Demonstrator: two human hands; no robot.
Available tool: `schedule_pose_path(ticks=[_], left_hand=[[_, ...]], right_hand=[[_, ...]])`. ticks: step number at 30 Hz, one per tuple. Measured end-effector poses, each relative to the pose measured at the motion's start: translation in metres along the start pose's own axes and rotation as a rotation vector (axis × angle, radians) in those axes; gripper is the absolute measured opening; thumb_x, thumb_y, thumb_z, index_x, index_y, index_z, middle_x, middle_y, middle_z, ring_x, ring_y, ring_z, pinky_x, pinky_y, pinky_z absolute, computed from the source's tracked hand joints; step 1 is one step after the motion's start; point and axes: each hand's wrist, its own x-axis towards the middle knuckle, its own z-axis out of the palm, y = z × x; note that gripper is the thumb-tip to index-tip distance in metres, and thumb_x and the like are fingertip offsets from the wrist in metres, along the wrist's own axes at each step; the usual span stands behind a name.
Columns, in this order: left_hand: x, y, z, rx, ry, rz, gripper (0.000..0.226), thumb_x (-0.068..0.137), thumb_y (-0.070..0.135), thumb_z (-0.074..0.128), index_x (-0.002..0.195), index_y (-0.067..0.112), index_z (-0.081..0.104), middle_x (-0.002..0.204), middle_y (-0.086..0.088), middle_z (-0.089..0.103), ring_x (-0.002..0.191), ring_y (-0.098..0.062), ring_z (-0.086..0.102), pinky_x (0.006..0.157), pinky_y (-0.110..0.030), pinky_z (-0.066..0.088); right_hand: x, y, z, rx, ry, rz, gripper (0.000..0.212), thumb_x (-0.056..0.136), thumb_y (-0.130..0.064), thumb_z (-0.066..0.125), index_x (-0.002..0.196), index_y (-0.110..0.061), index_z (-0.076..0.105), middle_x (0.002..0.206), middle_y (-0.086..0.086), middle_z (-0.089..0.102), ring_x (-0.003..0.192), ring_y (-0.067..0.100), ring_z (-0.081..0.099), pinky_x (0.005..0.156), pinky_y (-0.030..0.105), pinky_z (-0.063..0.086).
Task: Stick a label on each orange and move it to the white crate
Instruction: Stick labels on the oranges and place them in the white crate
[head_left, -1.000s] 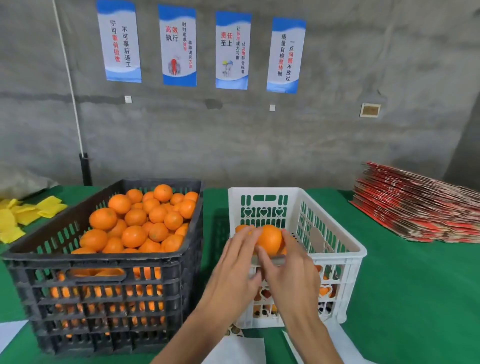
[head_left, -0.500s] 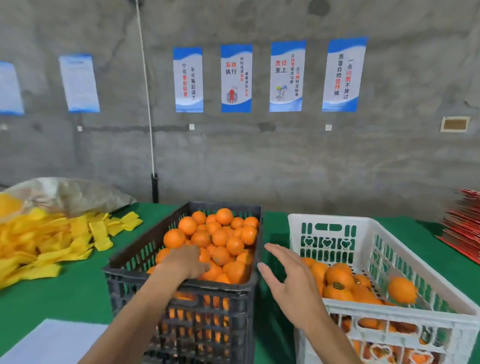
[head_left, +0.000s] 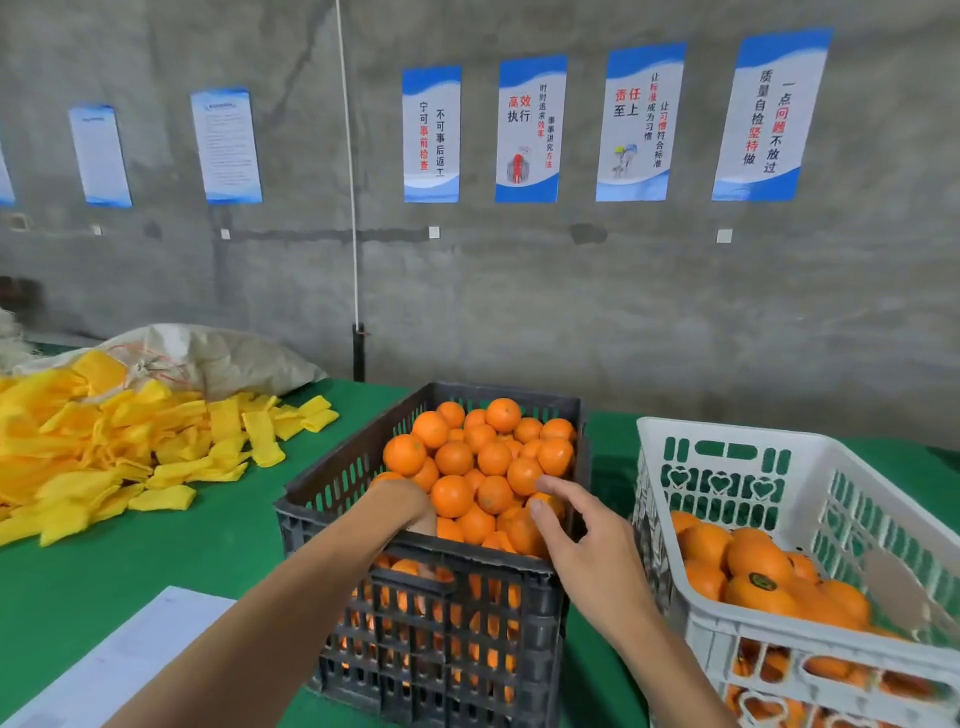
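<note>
Our left hand (head_left: 402, 501) dips into the black crate (head_left: 415, 551) of oranges (head_left: 480, 457), fingers hidden, so we cannot tell its grip; our right hand (head_left: 582, 540) hovers loosely spread over the pile, holding nothing; labelled fruit fills the white crate (head_left: 810, 457) alongside; green tabletop (head_left: 171, 545), bare concrete wall (head_left: 519, 301) behind.
</note>
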Motion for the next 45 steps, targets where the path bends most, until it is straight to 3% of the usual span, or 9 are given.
schedule_pose_path(ticks=[3,8,14,19,24,28,33,36,45], left_hand=[[0.008,-0.012,0.004,-0.198,0.123,0.136,0.072,0.082,0.058,0.08,0.131,0.007,0.065,0.131,-0.013,0.066,0.121,-0.035,0.063,0.083,-0.041,0.051],[-0.033,0.007,0.008,-0.833,0.8,0.474,0.088,0.065,0.061,0.091,0.137,0.023,0.058,0.128,0.005,0.065,0.116,-0.015,0.062,0.098,-0.035,0.053],[-0.087,0.099,0.058,-1.265,0.957,0.916,0.076,0.068,0.058,0.081,0.137,0.033,0.061,0.127,0.015,0.067,0.11,0.004,0.067,0.087,-0.018,0.058],[-0.078,0.168,0.113,-1.327,0.902,0.996,0.071,0.074,0.046,0.082,0.139,0.043,0.053,0.14,0.015,0.059,0.125,-0.011,0.062,0.099,-0.031,0.057],[-0.045,0.216,0.184,-1.288,0.658,0.97,0.076,0.08,0.029,0.089,0.131,0.064,0.045,0.134,0.035,0.052,0.125,0.0,0.058,0.103,-0.032,0.054],[-0.033,0.233,0.225,-1.325,0.573,0.941,0.071,0.078,0.032,0.087,0.13,0.056,0.047,0.128,0.031,0.055,0.119,-0.002,0.06,0.094,-0.017,0.052],[-0.021,0.248,0.251,-1.369,0.374,0.911,0.073,0.08,0.021,0.085,0.135,0.045,0.043,0.122,0.025,0.056,0.113,-0.013,0.068,0.095,-0.036,0.06],[-0.017,0.253,0.256,-1.354,0.339,0.872,0.076,0.083,0.029,0.085,0.138,0.049,0.037,0.128,0.022,0.054,0.114,-0.002,0.065,0.095,-0.029,0.059],[-0.019,0.26,0.26,-1.494,0.432,0.708,0.072,0.091,0.036,0.08,0.137,0.053,0.027,0.13,0.027,0.04,0.106,0.009,0.06,0.082,-0.005,0.049]], right_hand=[[-0.002,-0.004,-0.006,-0.004,0.003,-0.019,0.035,0.095,-0.055,0.06,0.128,-0.044,0.063,0.128,-0.03,0.06,0.12,-0.021,0.047,0.103,0.018,0.044],[-0.013,-0.016,-0.021,0.046,0.074,-0.052,0.039,0.098,-0.057,0.055,0.133,-0.043,0.06,0.134,-0.029,0.059,0.127,-0.013,0.048,0.11,0.027,0.044],[-0.064,-0.018,-0.046,0.247,0.205,-0.041,0.059,0.091,-0.066,0.059,0.143,-0.038,0.055,0.13,-0.03,0.062,0.122,-0.008,0.057,0.099,0.016,0.05],[-0.128,0.018,-0.059,0.354,0.319,0.106,0.054,0.087,-0.05,0.071,0.139,-0.037,0.061,0.128,-0.028,0.065,0.118,-0.003,0.063,0.097,0.019,0.053],[-0.186,0.066,-0.057,0.271,0.23,0.296,0.044,0.087,-0.047,0.075,0.127,-0.055,0.059,0.126,-0.027,0.066,0.116,-0.003,0.063,0.102,0.031,0.054],[-0.22,0.09,-0.058,0.172,0.114,0.383,0.05,0.089,-0.043,0.076,0.136,-0.048,0.058,0.131,-0.024,0.064,0.119,-0.005,0.061,0.107,0.029,0.05],[-0.24,0.094,-0.063,0.064,0.002,0.43,0.057,0.094,-0.029,0.073,0.147,-0.033,0.051,0.139,-0.017,0.06,0.125,-0.005,0.056,0.109,0.023,0.046],[-0.252,0.093,-0.068,0.0,-0.037,0.469,0.044,0.1,-0.021,0.065,0.134,-0.046,0.054,0.126,-0.023,0.066,0.117,-0.006,0.06,0.102,0.017,0.048],[-0.291,0.092,-0.058,-0.347,-0.188,0.463,0.072,0.093,-0.057,0.063,0.152,-0.021,0.046,0.161,-0.02,0.03,0.148,-0.003,0.022,0.121,0.017,0.017]])
